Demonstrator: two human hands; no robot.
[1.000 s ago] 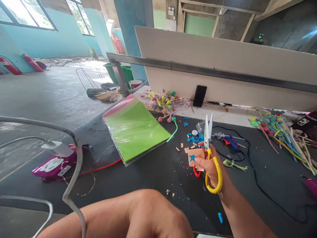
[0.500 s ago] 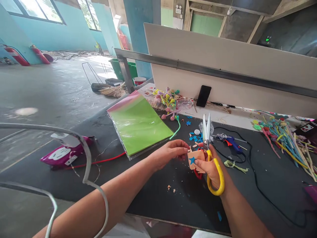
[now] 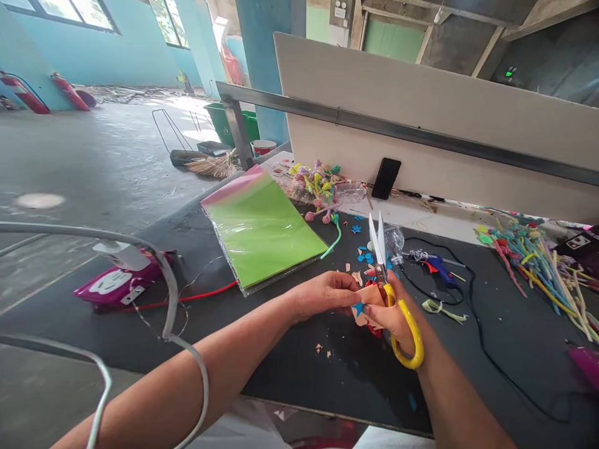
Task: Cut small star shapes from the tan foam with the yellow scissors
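My right hand [image 3: 395, 318] holds scissors [image 3: 406, 333] with yellow handles, their blades pointing up and slightly apart. Pinched under the same hand's thumb is a peach-coloured craft sheet piece [image 3: 362, 317] with a blue star [image 3: 358, 308] on it. Fingers of my left hand [image 3: 330, 292] are closed on the left edge of that piece, partly covering it. Something red [image 3: 374, 330] shows just beneath the piece; I cannot make out what it is. Blue and peach scraps [image 3: 356, 277] lie just beyond my hands.
A glue gun [image 3: 437, 271] with a black cord lies to the right. Bundled coloured stems [image 3: 538, 268] are further right. Green sheets [image 3: 266, 231] in clear plastic lie left of centre. A phone [image 3: 386, 178] leans against the board behind. Grey cables [image 3: 171, 299] cross the left foreground.
My left hand has moved slightly down and right onto the peach piece, covering part of the star. The scissors' blades have tipped to the left. More peach scraps show beyond my hands.
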